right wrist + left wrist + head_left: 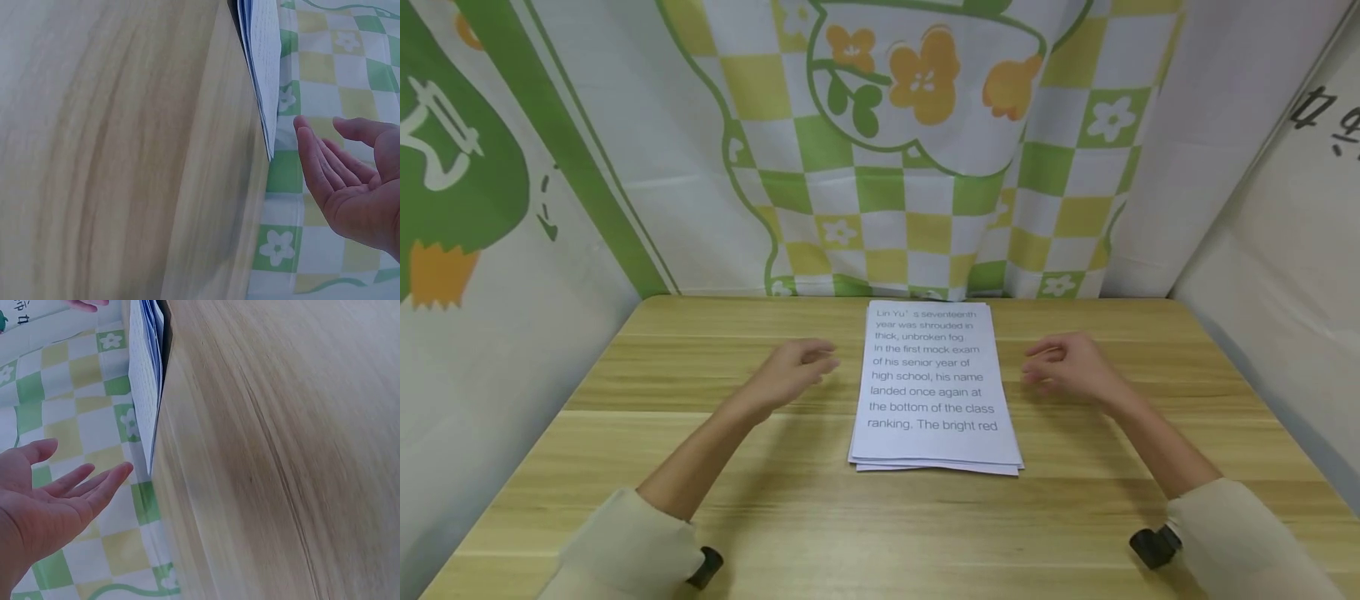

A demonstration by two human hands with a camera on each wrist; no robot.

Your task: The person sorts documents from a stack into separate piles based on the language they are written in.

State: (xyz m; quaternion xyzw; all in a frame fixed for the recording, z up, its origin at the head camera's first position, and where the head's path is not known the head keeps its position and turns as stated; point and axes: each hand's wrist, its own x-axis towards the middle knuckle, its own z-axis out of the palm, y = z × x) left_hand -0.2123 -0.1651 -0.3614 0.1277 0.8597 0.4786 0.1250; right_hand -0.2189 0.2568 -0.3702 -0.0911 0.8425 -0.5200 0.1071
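A stack of white printed sheets (931, 383) lies at the middle of the table, its top page covered in large English text. The lower sheets stick out slightly at the near edge. To the left of the stack, my left hand (793, 368) hovers with loosely bent fingers and holds nothing. My right hand (1067, 367) mirrors it on the other side, also holding nothing. In the left wrist view the left hand (56, 494) has its fingers spread toward the paper stack (145, 375). The right wrist view shows the right hand (356, 175) apart from the sheets (262, 69).
The wooden table (790, 525) reaches back to a hanging cloth (917, 200) with green and yellow checks and orange flowers. Printed cloth walls stand at the left (587, 350) and right (1285, 275). Black wrist devices (1153, 547) show at both light sleeves (1247, 542).
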